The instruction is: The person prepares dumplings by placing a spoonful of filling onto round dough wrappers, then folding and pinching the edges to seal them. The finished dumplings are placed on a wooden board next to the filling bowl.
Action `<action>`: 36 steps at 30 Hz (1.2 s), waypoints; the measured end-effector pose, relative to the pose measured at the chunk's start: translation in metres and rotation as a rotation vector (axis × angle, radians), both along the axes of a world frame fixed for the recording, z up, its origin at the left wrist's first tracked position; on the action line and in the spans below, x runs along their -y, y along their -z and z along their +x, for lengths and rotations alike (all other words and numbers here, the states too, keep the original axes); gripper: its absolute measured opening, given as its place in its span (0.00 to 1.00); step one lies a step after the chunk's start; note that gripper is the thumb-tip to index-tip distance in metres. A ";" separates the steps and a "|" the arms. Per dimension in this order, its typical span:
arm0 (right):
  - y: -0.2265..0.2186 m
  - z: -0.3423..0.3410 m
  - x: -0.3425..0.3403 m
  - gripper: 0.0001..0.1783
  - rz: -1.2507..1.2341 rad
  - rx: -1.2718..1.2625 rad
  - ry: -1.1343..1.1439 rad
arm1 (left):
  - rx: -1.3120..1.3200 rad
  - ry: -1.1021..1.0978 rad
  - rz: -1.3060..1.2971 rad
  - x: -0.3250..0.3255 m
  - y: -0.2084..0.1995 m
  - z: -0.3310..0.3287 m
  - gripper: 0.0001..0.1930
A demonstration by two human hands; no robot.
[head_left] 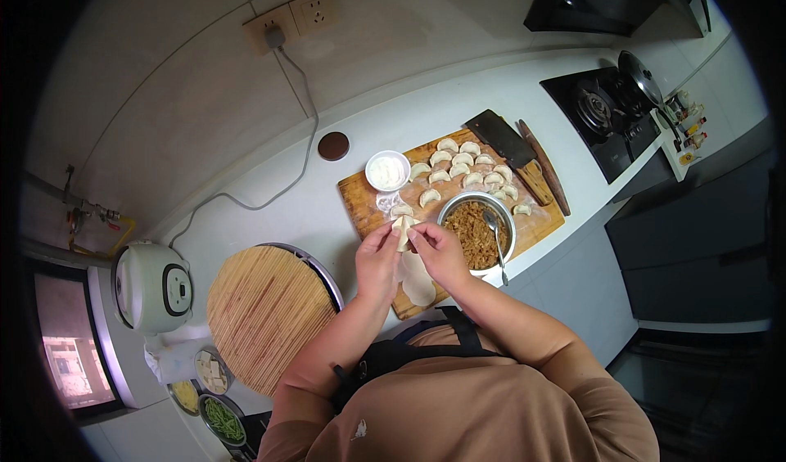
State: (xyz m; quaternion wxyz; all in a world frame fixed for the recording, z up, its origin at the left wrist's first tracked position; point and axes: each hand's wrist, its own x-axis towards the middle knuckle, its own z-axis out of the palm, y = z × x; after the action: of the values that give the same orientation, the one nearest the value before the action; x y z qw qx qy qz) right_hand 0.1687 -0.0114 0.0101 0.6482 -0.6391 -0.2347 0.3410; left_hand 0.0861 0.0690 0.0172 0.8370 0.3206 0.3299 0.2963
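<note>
Between both hands, above the near part of the wooden board [360, 204], is a dumpling [402, 231] of pale dough. My left hand [379, 256] pinches its left side, and my right hand [437, 249] pinches the right; the fingers partly cover it. Below the hands, flat dough wrappers [417, 286] lie on the board's near edge. Right of my right hand stands a metal bowl [443, 210] of brown minced filling [473, 231], with a spoon [494, 237] leaning in it. Several folded dumplings [460, 167] sit farther back on the floured board.
A white bowl of flour [387, 171] stands at the board's far left. A cleaver [503, 139] and a rolling pin [542, 166] lie at its right. Left are a round slatted mat [266, 315], a rice cooker [153, 288] and bowls of green vegetables [223, 419]. A gas stove [602, 114] is far right.
</note>
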 end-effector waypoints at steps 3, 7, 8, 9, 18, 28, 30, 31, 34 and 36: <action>0.002 0.000 0.000 0.08 0.000 0.001 0.001 | -0.035 0.005 -0.033 -0.002 0.005 -0.001 0.09; 0.003 -0.001 0.001 0.08 -0.026 0.025 0.003 | -0.017 -0.046 -0.050 -0.003 0.007 -0.002 0.08; 0.004 -0.001 0.001 0.08 -0.030 0.026 0.005 | -0.007 -0.066 -0.052 -0.004 0.007 -0.001 0.08; 0.004 -0.002 0.001 0.08 -0.012 -0.002 0.009 | 0.006 -0.090 -0.060 -0.004 0.003 0.000 0.08; -0.019 0.003 -0.005 0.10 -0.104 0.094 -0.017 | -0.076 -0.044 0.229 -0.001 0.014 -0.005 0.08; -0.022 0.000 -0.007 0.07 -0.036 0.389 -0.011 | -0.033 -0.035 0.170 0.002 0.015 0.002 0.08; -0.025 -0.001 -0.006 0.07 -0.039 0.437 -0.018 | -0.056 -0.028 0.142 0.000 0.016 0.001 0.08; -0.028 -0.001 -0.005 0.07 -0.044 0.462 -0.024 | -0.064 -0.031 0.124 0.000 0.015 0.001 0.08; -0.025 -0.001 -0.003 0.07 -0.070 0.465 -0.034 | -0.060 -0.055 0.069 -0.001 0.012 0.001 0.08; -0.015 0.001 0.000 0.07 -0.068 0.348 -0.029 | -0.011 -0.075 0.015 -0.002 0.007 0.001 0.08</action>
State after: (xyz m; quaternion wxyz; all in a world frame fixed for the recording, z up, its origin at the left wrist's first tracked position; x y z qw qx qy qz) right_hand 0.1694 -0.0114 0.0250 0.5707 -0.7067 -0.3409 0.2421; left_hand 0.0868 0.0710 0.0098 0.8211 0.3157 0.3439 0.3283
